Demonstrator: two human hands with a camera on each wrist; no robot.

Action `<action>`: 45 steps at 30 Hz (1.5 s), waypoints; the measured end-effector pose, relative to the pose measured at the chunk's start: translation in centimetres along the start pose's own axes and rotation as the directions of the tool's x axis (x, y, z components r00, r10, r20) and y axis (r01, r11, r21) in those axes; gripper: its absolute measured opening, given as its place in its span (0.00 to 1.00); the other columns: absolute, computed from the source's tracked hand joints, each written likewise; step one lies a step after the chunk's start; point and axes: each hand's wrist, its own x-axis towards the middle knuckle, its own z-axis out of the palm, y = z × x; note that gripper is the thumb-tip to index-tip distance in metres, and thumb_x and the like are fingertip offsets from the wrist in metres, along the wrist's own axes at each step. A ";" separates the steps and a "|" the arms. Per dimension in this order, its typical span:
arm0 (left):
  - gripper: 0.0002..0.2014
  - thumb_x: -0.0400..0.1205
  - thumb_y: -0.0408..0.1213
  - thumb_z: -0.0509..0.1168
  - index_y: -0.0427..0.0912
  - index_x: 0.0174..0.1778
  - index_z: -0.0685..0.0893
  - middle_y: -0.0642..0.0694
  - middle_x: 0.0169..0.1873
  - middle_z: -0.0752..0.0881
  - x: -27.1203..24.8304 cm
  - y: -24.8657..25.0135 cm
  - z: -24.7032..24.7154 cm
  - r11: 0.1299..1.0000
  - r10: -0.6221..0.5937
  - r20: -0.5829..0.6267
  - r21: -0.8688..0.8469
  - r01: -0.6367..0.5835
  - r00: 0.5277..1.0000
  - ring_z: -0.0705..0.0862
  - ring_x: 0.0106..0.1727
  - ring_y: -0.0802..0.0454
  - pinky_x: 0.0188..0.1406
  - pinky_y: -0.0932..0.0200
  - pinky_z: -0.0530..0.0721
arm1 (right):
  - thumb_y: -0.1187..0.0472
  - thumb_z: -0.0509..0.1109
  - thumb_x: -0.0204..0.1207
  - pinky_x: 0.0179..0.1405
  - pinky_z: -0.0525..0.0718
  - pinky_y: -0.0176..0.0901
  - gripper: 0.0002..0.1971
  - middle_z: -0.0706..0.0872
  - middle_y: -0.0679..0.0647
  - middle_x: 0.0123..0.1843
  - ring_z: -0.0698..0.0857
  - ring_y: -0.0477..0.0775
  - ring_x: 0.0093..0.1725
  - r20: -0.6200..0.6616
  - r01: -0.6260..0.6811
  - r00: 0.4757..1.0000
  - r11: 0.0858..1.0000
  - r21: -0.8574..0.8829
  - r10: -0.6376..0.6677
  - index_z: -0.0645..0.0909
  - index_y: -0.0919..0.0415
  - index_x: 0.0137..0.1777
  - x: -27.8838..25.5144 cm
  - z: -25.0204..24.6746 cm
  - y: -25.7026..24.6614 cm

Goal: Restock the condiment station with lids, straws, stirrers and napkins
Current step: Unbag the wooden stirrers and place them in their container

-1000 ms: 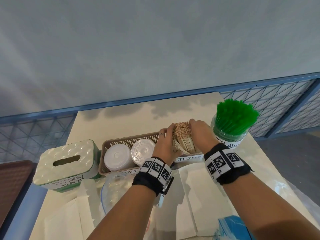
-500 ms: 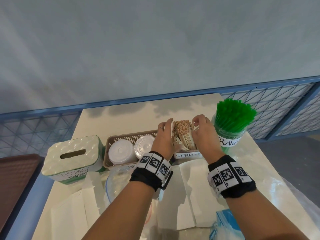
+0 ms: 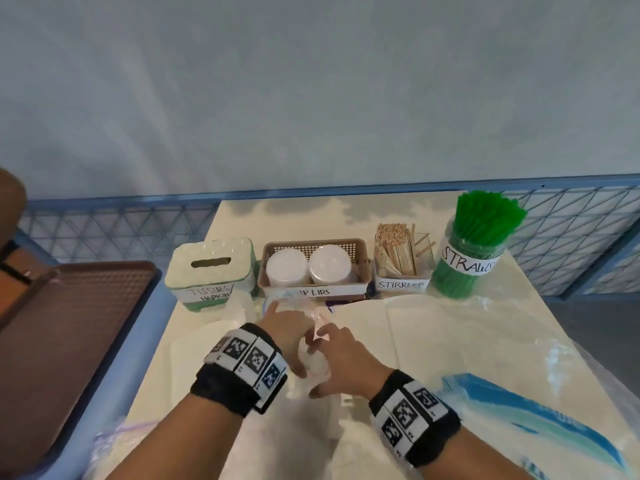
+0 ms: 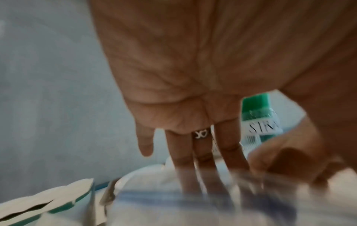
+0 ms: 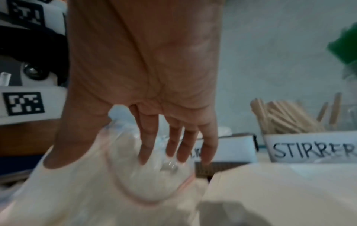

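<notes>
Along the back of the pale surface [image 3: 294, 216] stands a row of labelled holders. At the left is a white and green tissue box [image 3: 209, 268] whose handwritten label reads "TISSUES / NAPKIN", partly blurred. Next to it a brown basket [image 3: 360, 258] holds two stacks of white cup lids [image 3: 308, 265] behind a label of which "LIDS" reads clearly. Right of the basket a clear box [image 3: 401, 284] marked "STIRRER" carries a bundle of wooden stirrers [image 3: 396, 251] standing on end — a few lean loose at its right side. At the far right a clear jar [image 3: 467, 268] lettered "STRAWS" is packed with green straws [image 3: 485, 216]. In front of the row, both hands meet over a clear plastic bag [image 5: 154, 180] lying on white paper sheets [image 3: 433, 334]. The left hand [image 3: 287, 329] has its fingers straight, reaching down onto the plastic; the right hand [image 3: 346, 362] has its fingers [image 5: 172, 145] extended and pressed on the bag, thumb spread along its edge — neither clenches it. A brown tray [image 3: 69, 323] sits off the surface to the left.
</notes>
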 end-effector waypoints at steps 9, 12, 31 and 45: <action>0.13 0.82 0.39 0.60 0.40 0.61 0.78 0.43 0.57 0.85 -2.7 -0.9 1.0 0.982 -0.056 -0.279 -0.186 0.003 0.959 0.82 0.60 0.46 0.71 0.50 0.71 | 0.62 0.66 0.79 0.58 0.71 0.35 0.12 0.81 0.55 0.59 0.80 0.54 0.59 -0.594 0.207 0.804 0.953 0.222 -0.037 0.81 0.60 0.61 -0.8 -0.9 -1.3; 0.05 0.82 0.36 0.61 0.42 0.50 0.80 0.49 0.38 0.83 -4.2 -1.3 -0.7 0.811 -0.259 -0.451 -0.581 -0.061 0.854 0.83 0.42 0.49 0.34 0.72 0.79 | 0.55 0.71 0.75 0.65 0.70 0.34 0.20 0.73 0.50 0.62 0.75 0.50 0.62 -0.844 0.348 0.532 0.891 0.292 0.068 0.74 0.55 0.66 -1.7 -3.4 -2.5; 0.10 0.83 0.32 0.59 0.33 0.42 0.83 0.43 0.36 0.87 -5.3 -3.5 -0.6 -0.193 -0.416 -0.415 -0.830 -0.524 0.809 0.83 0.40 0.49 0.43 0.60 0.82 | 0.65 0.71 0.75 0.32 0.79 0.27 0.03 0.83 0.47 0.37 0.79 0.42 0.36 -0.771 0.478 0.548 0.636 0.607 0.324 0.84 0.60 0.46 -3.2 -9.3 -2.9; 0.15 0.76 0.48 0.70 0.38 0.45 0.80 0.45 0.35 0.81 -3.9 -5.7 0.3 0.375 -0.808 -0.426 -0.904 -0.204 0.407 0.83 0.40 0.50 0.42 0.59 0.75 | 0.62 0.72 0.74 0.37 0.79 0.38 0.09 0.84 0.44 0.37 0.79 0.50 0.39 -0.815 0.467 0.339 0.669 0.579 0.469 0.81 0.45 0.40 -4.3 -11.3 -1.2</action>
